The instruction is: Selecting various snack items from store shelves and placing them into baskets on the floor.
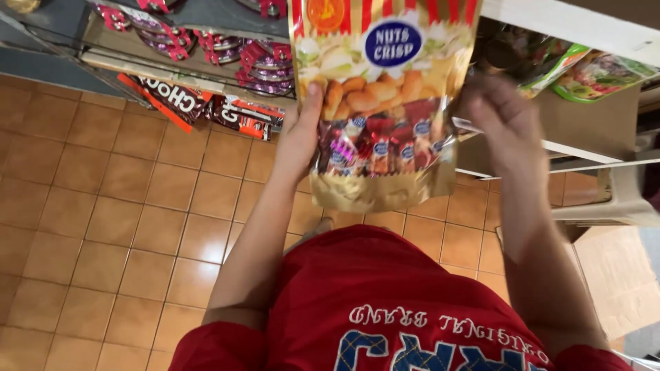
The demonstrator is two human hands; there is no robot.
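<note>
Your left hand (300,137) pinches the left edge of the big snack bag (381,103), thumb on its front, holding it upright with its long axis vertical, while your blurred right hand (498,120) touches the right edge, fingers loosely curled.

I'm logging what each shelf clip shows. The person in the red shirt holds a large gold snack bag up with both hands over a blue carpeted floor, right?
Not quite: the floor is orange-brown tile, not blue carpet, as the head view shows. The rest stands: the person in the red shirt holds the large gold snack bag up, left hand on one edge and right hand at the other.
</note>
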